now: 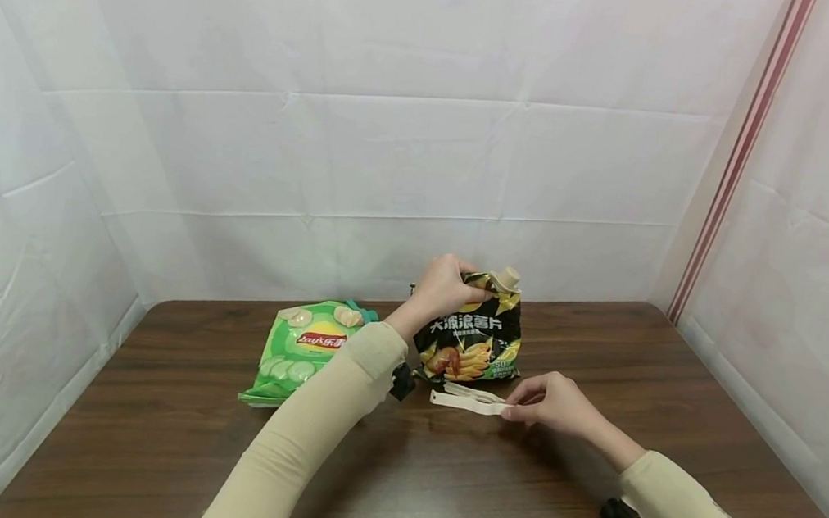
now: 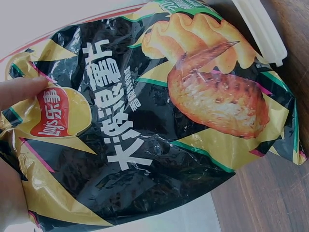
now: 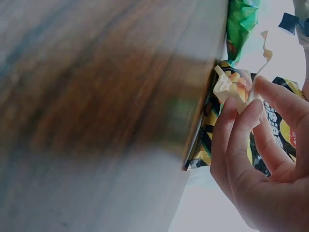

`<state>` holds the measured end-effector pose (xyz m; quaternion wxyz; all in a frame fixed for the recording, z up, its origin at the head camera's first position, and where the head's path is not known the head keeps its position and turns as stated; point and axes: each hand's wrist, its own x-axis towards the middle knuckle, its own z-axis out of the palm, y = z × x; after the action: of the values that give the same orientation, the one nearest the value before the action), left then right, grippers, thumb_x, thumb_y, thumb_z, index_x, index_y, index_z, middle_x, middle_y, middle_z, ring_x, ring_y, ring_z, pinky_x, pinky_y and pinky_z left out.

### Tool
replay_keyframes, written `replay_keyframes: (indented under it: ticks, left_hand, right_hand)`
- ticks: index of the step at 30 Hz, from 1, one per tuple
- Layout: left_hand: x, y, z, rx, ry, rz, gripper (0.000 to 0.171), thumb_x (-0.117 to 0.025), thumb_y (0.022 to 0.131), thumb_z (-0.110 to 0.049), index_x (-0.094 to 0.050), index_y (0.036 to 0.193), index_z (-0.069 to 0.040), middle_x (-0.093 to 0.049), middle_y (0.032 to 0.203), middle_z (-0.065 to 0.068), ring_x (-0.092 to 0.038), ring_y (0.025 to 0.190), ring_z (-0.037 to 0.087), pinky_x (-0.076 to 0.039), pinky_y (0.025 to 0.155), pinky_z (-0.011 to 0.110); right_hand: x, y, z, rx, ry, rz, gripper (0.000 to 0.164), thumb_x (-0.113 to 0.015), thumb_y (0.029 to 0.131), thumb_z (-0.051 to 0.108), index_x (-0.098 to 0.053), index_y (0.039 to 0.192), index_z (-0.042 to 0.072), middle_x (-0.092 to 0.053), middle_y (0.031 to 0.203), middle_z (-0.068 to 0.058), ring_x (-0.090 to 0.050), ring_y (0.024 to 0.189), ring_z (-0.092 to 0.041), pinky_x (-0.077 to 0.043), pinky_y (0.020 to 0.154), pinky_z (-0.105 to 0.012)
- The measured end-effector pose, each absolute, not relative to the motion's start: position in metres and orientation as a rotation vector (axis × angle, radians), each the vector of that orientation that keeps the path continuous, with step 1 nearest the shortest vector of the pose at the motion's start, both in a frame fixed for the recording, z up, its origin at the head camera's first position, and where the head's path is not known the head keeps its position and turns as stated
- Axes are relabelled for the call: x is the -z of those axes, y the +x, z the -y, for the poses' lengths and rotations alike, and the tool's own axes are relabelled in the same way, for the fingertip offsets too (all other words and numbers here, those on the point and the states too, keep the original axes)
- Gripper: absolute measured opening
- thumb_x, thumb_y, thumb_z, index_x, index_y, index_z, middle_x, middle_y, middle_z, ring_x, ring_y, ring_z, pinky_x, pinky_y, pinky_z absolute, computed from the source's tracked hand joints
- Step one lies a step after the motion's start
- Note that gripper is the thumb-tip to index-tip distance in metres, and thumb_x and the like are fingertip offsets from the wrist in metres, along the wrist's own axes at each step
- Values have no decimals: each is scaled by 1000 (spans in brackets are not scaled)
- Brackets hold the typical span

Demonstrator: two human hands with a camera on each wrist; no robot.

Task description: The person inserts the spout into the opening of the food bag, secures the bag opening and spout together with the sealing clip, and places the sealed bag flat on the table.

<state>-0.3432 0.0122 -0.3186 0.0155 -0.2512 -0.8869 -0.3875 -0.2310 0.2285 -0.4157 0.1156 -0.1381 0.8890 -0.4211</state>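
A black chip bag (image 1: 469,334) stands on the table with its front turned toward me. My left hand (image 1: 445,285) grips it by the top, thumb across the front near the red logo in the left wrist view. A beige spout cap (image 1: 506,279) sits at the bag's top right corner. Low in front of the bag, my right hand (image 1: 548,401) pinches a cream bag clip (image 1: 472,404) by one end. Its two long arms are spread and point left, one end also showing beside the black bag in the left wrist view.
To the left, a green chip bag (image 1: 307,344) leans back on the brown wooden table (image 1: 170,427), with a teal spout clip (image 1: 361,313) at its top corner. White sheeting (image 1: 408,160) hangs behind and at both sides of the table.
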Motion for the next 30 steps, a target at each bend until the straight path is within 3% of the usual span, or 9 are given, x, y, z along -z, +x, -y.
replay_keyframes:
  ticks: [12, 30]
  left_hand:
    - [320, -344, -13, 1199, -789, 2761, 21, -75, 80, -24, -76, 98, -14, -72, 80, 1, -52, 56, 14, -41, 51, 24]
    - [317, -342, -13, 1233, -799, 2758, 19, -75, 79, -22, -76, 95, -12, -71, 75, 2, -48, 52, 13, -38, 48, 23]
  right_hand:
    - [402, -226, -244, 1199, -399, -2694, 23, -77, 77, 40, -74, 84, 18, -70, 83, 1, -63, 72, -11, -51, 60, -29]
    - [377, -217, -271, 1355, -298, -2672, 26, -77, 79, 34, -74, 91, 11, -73, 86, -6, -66, 73, -17, -54, 64, -34]
